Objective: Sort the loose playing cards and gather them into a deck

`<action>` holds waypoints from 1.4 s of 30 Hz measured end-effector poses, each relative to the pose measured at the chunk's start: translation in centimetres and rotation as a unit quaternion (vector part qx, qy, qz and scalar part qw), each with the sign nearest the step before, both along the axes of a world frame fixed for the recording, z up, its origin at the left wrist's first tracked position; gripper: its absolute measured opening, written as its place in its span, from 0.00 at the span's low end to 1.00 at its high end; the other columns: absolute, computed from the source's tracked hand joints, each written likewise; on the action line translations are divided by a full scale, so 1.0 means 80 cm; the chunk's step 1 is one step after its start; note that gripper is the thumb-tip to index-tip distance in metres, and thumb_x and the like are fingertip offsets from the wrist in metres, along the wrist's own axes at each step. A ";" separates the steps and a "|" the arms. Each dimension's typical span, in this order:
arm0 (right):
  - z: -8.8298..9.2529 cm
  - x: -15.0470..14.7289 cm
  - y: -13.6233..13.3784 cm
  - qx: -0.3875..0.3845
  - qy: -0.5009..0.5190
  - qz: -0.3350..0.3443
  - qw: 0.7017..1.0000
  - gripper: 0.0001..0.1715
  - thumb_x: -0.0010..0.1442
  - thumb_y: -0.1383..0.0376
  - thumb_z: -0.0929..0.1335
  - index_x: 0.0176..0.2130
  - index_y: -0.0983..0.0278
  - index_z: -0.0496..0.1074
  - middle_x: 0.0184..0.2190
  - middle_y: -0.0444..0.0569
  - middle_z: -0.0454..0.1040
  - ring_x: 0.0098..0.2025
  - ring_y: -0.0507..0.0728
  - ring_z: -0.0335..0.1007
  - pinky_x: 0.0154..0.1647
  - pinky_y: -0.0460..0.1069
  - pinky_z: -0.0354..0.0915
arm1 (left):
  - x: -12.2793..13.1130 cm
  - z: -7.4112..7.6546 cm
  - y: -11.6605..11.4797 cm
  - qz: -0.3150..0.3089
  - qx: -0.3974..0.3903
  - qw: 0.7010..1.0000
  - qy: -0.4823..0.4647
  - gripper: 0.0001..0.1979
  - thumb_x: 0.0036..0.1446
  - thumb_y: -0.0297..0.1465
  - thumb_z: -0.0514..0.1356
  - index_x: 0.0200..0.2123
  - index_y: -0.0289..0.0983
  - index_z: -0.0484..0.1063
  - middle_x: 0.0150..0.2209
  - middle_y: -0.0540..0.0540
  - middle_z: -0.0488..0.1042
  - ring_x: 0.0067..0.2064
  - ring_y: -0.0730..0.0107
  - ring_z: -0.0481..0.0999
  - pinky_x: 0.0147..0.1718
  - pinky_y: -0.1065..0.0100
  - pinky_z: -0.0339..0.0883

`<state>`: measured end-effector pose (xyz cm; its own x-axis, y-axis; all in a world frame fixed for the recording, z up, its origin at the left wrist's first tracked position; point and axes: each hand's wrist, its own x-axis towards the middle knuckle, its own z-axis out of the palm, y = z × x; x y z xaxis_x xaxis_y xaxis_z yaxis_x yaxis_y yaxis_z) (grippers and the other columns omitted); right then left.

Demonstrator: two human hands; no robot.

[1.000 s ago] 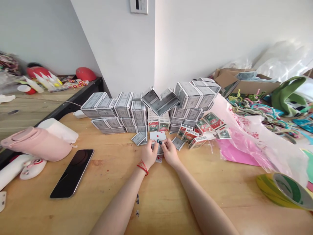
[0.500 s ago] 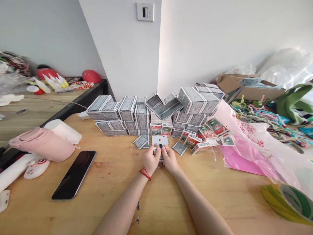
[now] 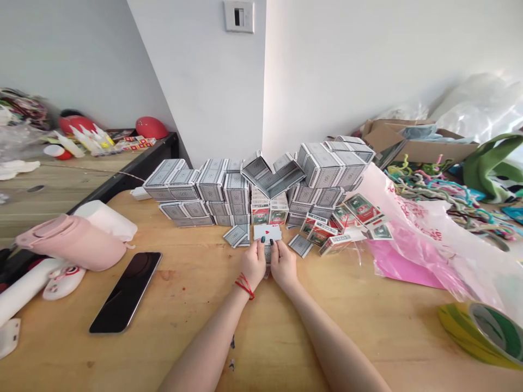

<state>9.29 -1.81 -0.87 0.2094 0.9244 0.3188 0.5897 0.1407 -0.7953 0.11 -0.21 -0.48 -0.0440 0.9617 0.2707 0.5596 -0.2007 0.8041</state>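
Observation:
My left hand (image 3: 253,264) and my right hand (image 3: 283,265) are closed side by side around a small deck of playing cards (image 3: 268,253) on the wooden table (image 3: 196,305). A face-up card with a red heart (image 3: 267,232) lies just beyond my fingertips. Behind it stands a wall of grey-patterned card boxes (image 3: 229,188), stacked in rows. Loose grey-backed cards (image 3: 236,235) lie left and right of my hands. A red string is tied round my left wrist.
A black phone (image 3: 126,291) lies at the left beside a pink pouch (image 3: 73,247). Red and green card boxes (image 3: 347,220) spill from a pink plastic bag (image 3: 412,239) at the right. A tape roll (image 3: 486,332) sits at the near right edge. Coloured cords (image 3: 441,190) and cardboard boxes (image 3: 408,142) lie behind.
My hands have drawn closer together over the deck, covering the card that stuck out beneath them. The view has shifted slightly.

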 end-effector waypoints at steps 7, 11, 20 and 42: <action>-0.006 0.023 0.014 -0.009 0.031 -0.049 0.998 0.19 0.58 0.57 0.54 0.22 0.63 0.58 0.17 0.42 0.62 0.20 0.50 0.57 0.22 0.43 0.52 | 0.002 0.001 0.000 -0.124 -0.067 0.990 -0.011 0.19 0.55 0.41 0.46 0.18 0.35 0.60 0.13 0.52 0.59 0.16 0.77 0.59 0.17 0.74 0.48; -0.006 0.023 0.018 -0.021 0.070 -0.014 0.997 0.20 0.57 0.55 0.55 0.21 0.63 0.58 0.16 0.42 0.62 0.20 0.50 0.56 0.21 0.44 0.52 | 0.002 -0.001 -0.001 -0.103 -0.023 0.992 0.066 0.18 0.54 0.38 0.47 0.17 0.35 0.59 0.14 0.52 0.59 0.17 0.78 0.57 0.18 0.74 0.45; 0.002 0.025 0.022 -0.046 0.150 0.016 0.987 0.21 0.55 0.53 0.57 0.20 0.64 0.59 0.15 0.40 0.58 0.19 0.49 0.53 0.20 0.43 0.51 | 0.001 -0.003 -0.002 -0.047 0.009 0.997 0.063 0.19 0.53 0.40 0.47 0.15 0.36 0.57 0.13 0.52 0.60 0.17 0.78 0.58 0.18 0.74 0.46; -0.019 0.037 0.028 0.057 -0.157 0.063 0.984 0.18 0.55 0.69 0.58 0.43 0.58 0.69 0.42 0.47 0.71 0.48 0.58 0.60 0.46 0.55 0.59 | -0.060 0.004 0.035 0.249 0.031 0.965 0.080 0.04 0.46 0.30 0.53 0.28 0.38 0.60 0.23 0.52 0.62 0.26 0.72 0.63 0.23 0.72 0.51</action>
<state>12.23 0.39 -2.41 -0.0303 0.8915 0.4519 0.7761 0.3059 -0.5515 -4.66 2.58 -0.20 -0.4494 0.8138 0.3684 0.7154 0.0810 0.6940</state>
